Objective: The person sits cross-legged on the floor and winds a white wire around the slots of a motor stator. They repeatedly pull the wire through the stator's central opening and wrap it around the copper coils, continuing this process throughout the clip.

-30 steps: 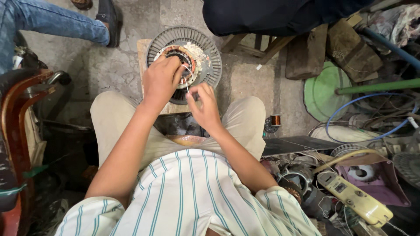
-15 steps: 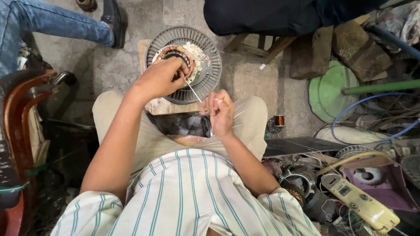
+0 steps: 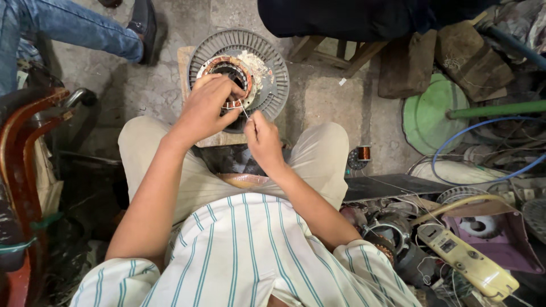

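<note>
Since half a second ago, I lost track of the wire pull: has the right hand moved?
Yes. The right hand, pinching a thin wire, has gone back toward the round motor housing, closing up beside the left hand.

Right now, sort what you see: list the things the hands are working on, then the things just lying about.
In hand:
- left hand resting on the round grey motor stator
- right hand pinching a thin wire
- wooden board under the stator

Lying about:
- small copper wire spool
- yellow meter
- green disc
- blue cable
- wooden chair
</note>
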